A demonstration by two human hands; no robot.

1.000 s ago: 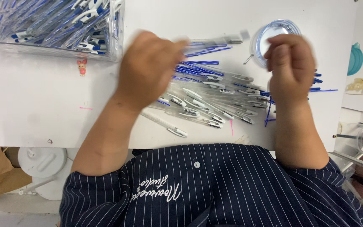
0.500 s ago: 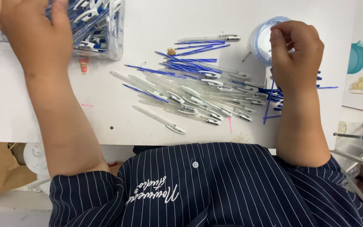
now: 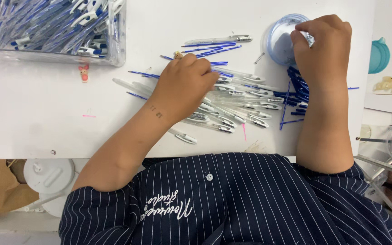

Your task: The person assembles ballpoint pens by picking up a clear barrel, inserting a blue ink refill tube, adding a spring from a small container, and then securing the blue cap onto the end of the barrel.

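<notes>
Clear bin (image 3: pixel 114 50), far left: cut by top edge. Pen barrels (image 3: pixel 232 106): partly hidden under left hand (image 3: pixel 184 86). Right fingertips' (image 3: pixel 302 38) contents: indistinguishable.

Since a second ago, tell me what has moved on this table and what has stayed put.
The left hand went up to the clear box of finished pens half a second ago and has come back down onto the pile of pen barrels; whether it grips one is hidden. The right hand stayed at the round blue tub. The blue refills and the white table look unchanged.
</notes>
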